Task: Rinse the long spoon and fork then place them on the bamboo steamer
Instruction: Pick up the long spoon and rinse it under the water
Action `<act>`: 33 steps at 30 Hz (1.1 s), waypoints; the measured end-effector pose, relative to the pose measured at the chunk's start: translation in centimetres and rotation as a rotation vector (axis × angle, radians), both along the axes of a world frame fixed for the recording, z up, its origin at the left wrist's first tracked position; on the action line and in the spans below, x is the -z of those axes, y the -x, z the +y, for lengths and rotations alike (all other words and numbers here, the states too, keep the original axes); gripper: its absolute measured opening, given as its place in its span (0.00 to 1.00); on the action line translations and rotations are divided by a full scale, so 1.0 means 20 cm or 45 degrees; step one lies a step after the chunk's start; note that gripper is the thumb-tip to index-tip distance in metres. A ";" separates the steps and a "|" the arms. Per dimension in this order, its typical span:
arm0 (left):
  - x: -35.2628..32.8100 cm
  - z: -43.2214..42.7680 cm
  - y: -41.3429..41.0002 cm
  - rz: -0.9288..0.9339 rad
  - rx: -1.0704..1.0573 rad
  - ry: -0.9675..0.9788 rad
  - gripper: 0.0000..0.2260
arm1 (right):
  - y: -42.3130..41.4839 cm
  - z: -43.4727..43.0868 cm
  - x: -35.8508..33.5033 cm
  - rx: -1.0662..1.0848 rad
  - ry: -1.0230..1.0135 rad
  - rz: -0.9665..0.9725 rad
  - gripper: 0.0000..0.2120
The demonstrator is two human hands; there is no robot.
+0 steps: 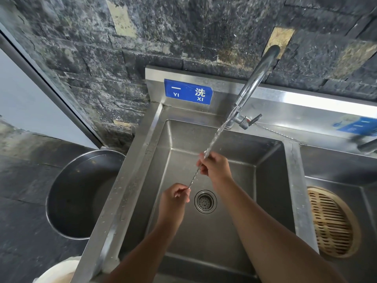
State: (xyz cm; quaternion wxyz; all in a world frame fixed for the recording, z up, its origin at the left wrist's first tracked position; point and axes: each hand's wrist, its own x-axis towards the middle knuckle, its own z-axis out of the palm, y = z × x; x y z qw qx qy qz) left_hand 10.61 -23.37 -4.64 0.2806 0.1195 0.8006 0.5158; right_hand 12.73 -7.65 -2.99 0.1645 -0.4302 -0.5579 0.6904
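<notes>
Over the steel sink (269,170), a long thin metal utensil (194,177) with a twisted handle stretches between my hands. My left hand (175,198) pinches its near end. My right hand (214,167) grips its far end, and the head is hidden in my fingers, so I cannot tell spoon from fork. Water (219,131) runs from the faucet (255,82) onto my right hand and the utensil. The round bamboo steamer (331,221) lies in the right-hand basin, with nothing on its slats.
The sink drain (205,201) sits just right of my left hand. A large steel pot (81,193) stands on the floor left of the sink, a white bucket (59,271) below it. The faucet lever (253,119) is at the back rim. Dark stone wall behind.
</notes>
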 end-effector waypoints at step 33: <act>0.07 -0.01 -0.01 -0.620 -0.007 -0.337 0.10 | 0.03 0.00 -0.05 -0.050 0.010 -0.074 0.12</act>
